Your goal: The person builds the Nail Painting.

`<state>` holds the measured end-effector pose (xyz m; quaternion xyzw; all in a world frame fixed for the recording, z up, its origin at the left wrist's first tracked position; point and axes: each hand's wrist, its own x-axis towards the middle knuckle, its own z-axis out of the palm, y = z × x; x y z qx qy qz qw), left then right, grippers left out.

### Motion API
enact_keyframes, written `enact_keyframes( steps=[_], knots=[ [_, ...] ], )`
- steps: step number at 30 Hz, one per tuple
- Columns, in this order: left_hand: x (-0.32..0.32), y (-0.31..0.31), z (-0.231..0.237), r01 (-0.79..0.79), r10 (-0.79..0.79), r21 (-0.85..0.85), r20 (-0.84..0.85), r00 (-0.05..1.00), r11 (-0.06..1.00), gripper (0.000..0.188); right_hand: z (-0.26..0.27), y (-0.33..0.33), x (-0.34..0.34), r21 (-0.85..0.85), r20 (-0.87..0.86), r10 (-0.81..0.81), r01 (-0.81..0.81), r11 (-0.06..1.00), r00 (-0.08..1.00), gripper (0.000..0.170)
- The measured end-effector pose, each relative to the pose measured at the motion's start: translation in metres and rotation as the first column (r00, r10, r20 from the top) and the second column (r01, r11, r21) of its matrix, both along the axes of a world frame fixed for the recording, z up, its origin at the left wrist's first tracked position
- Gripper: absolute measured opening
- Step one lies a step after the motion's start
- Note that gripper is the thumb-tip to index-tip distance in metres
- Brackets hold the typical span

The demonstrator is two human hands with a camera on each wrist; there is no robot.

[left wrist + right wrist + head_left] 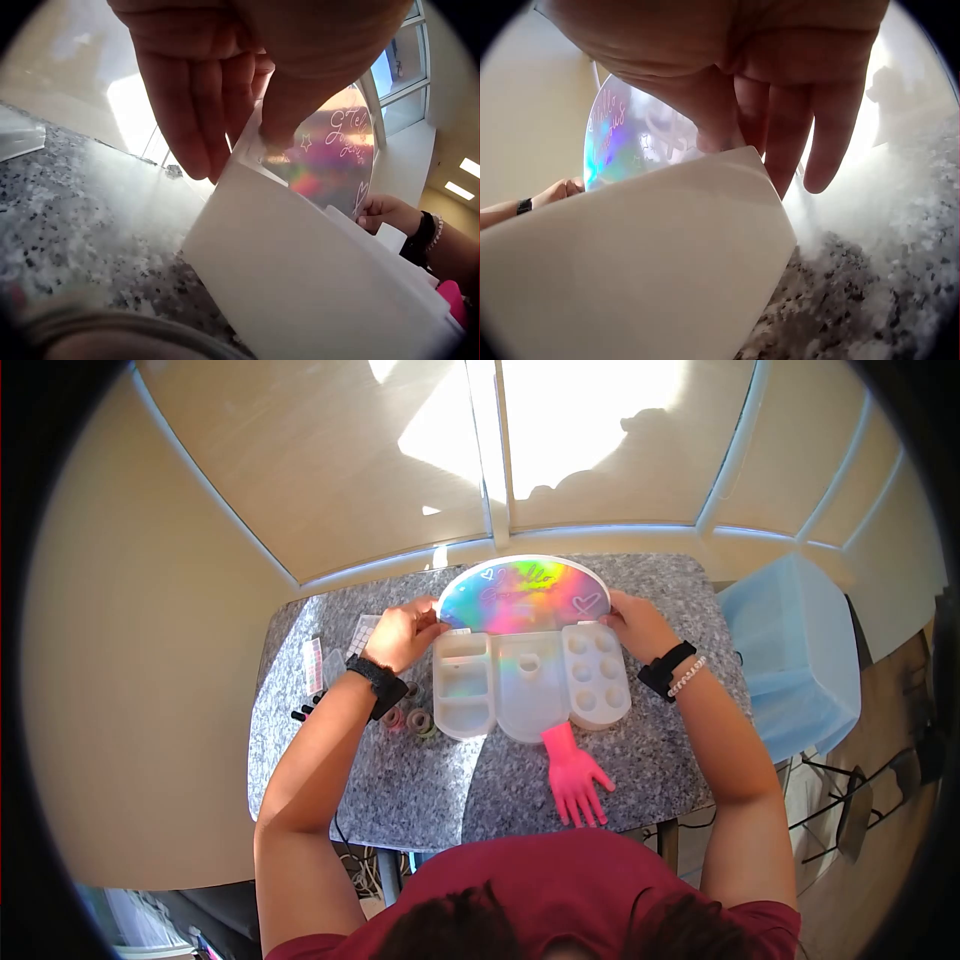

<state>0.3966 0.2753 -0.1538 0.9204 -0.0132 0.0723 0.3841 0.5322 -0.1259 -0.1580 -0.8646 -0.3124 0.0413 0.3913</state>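
Note:
A half-round panel (525, 600) with a rainbow holographic face, looping lettering and heart outlines stands upright at the back of a white plastic organizer tray (530, 712). My left hand (403, 636) grips the panel's lower left corner; in the left wrist view its thumb lies on the shiny face and the fingers go behind. At the opposite corner, my right hand (642, 628) pinches the panel the same way, with thumb in front and fingers behind in the right wrist view. The tray has three compartments on the left, a flat middle and several round wells on the right.
A pink practice hand (573, 778) lies palm-down at the tray's front. Left of the tray are small round rolls (420, 722), a pink patterned sheet (314, 666) and dark sticks (301, 713). A blue-covered box-like thing (795, 655) stands right of the granite table (510, 790).

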Motion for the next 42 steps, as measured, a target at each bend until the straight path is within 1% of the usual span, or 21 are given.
enact_keyframes(
  steps=[2,4,6,11,17,19,22,25,26,27,28,29,30,32,33,34,36,38,39,40,42],
  knots=[
    [-0.004,-0.006,0.000,-0.010,0.010,-0.075,0.000,1.000,0.997,0.027,0.000,0.001,-0.004,0.015,0.030,0.008,-0.009,1.000,1.000,0.023],
    [-0.009,-0.010,0.006,-0.020,0.021,-0.149,0.001,1.000,0.989,0.027,0.012,0.003,-0.012,0.053,-0.089,0.020,-0.015,0.998,0.996,0.022],
    [-0.012,-0.012,0.014,0.034,-0.033,0.013,-0.012,0.999,0.999,0.025,0.005,0.000,-0.008,0.022,-0.105,0.038,-0.035,0.999,0.994,0.022],
    [-0.013,-0.010,0.006,0.059,-0.060,-0.022,-0.010,0.998,0.998,0.022,0.001,-0.002,-0.005,-0.041,-0.163,0.038,-0.045,0.998,0.986,0.023],
    [-0.014,-0.010,0.004,0.019,-0.017,0.045,-0.052,0.998,0.999,0.024,-0.004,-0.001,-0.001,0.017,-0.222,0.092,-0.091,0.996,0.971,0.025],
    [-0.013,-0.010,0.004,0.016,-0.013,0.075,-0.044,0.999,0.997,0.024,0.004,0.003,-0.004,-0.102,-0.146,0.027,-0.042,0.994,0.989,0.025],
    [-0.010,-0.009,0.000,0.026,-0.026,0.003,-0.053,0.998,1.000,0.022,0.000,0.010,-0.001,-0.115,-0.063,-0.022,0.015,0.993,0.998,0.024],
    [-0.005,-0.022,0.027,0.001,0.037,0.272,-0.136,0.990,0.962,0.023,-0.001,0.014,0.006,-0.108,-0.044,-0.093,0.087,0.990,0.995,0.021],
    [-0.003,-0.022,0.025,0.007,0.032,0.267,-0.140,0.990,0.964,0.023,0.000,0.014,0.009,-0.071,-0.041,-0.105,0.101,0.992,0.994,0.020],
    [-0.002,-0.021,0.021,-0.014,0.059,0.308,-0.138,0.989,0.951,0.023,0.002,0.014,0.013,-0.134,-0.077,-0.122,0.111,0.985,0.990,0.030],
    [0.000,-0.020,0.019,-0.034,0.086,0.348,-0.135,0.987,0.937,0.024,0.001,0.011,0.009,-0.139,-0.079,-0.127,0.115,0.984,0.989,0.030],
    [0.000,-0.020,0.021,-0.020,0.102,0.369,-0.203,0.974,0.929,0.033,0.007,0.013,0.001,-0.154,0.039,-0.183,0.187,0.970,0.982,0.037],
    [-0.006,-0.020,0.021,-0.014,0.096,0.368,-0.207,0.974,0.930,0.033,0.015,0.013,-0.007,-0.161,0.158,-0.234,0.259,0.952,0.959,0.044],
    [-0.024,-0.021,0.024,-0.132,0.128,0.177,0.036,0.991,0.975,0.047,0.040,0.008,-0.030,-0.167,0.203,-0.226,0.261,0.951,0.953,0.049],
    [-0.032,-0.015,0.030,-0.130,0.123,0.189,0.049,0.991,0.973,0.057,0.049,0.004,-0.043,-0.169,0.248,-0.213,0.258,0.951,0.945,0.054],
    [-0.040,-0.010,0.032,-0.129,0.125,0.062,0.065,0.990,0.990,0.056,0.051,-0.004,-0.052,-0.119,0.300,-0.147,0.190,0.975,0.943,0.052],
    [-0.063,-0.007,0.044,-0.124,0.133,-0.136,0.060,0.989,0.983,0.055,0.068,-0.014,-0.080,-0.055,0.217,-0.033,0.046,0.997,0.976,0.054],
    [-0.089,-0.004,0.051,-0.131,0.146,-0.270,0.039,0.988,0.954,0.054,0.062,-0.026,-0.101,-0.115,0.199,0.037,-0.014,0.993,0.979,0.057],
    [-0.099,0.003,0.040,-0.107,0.142,-0.336,0.081,0.987,0.936,0.053,0.060,-0.032,-0.114,-0.201,0.146,0.034,-0.004,0.980,0.989,0.064],
    [-0.111,0.002,0.037,-0.152,0.177,-0.381,0.030,0.984,0.912,0.050,0.052,-0.037,-0.123,-0.195,0.151,0.045,-0.014,0.981,0.988,0.064],
    [-0.129,-0.001,0.022,-0.147,0.182,-0.448,0.036,0.983,0.882,0.049,0.035,-0.043,-0.137,-0.340,0.211,0.105,-0.027,0.940,0.972,0.071]
  ],
)
